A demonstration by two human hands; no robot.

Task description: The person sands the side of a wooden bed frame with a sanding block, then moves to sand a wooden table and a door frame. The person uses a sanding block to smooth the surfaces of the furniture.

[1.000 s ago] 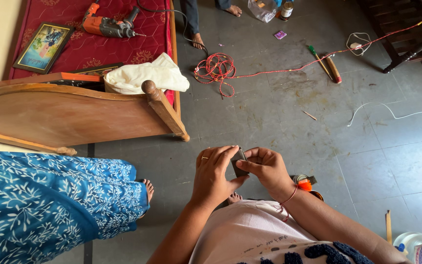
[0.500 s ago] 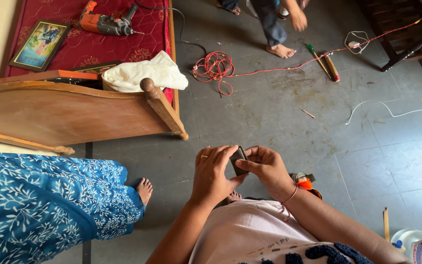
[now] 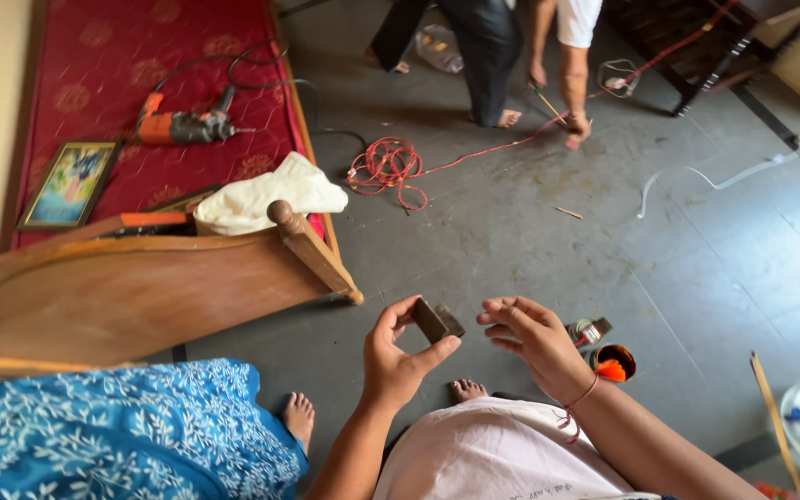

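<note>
Head view shows a small orange-filled tin (image 3: pixel 611 362) on the grey tiled floor (image 3: pixel 530 241) just right of the right hand (image 3: pixel 537 338), whose fingers are loosely spread and empty, while beside it the left hand (image 3: pixel 398 356) pinches a small dark rectangular block (image 3: pixel 436 320) between thumb and fingertips, near a wooden bed footboard (image 3: pixel 159 287).

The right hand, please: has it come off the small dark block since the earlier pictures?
Yes. The right hand has let go and moved rightward; only the left hand pinches the block.
</note>
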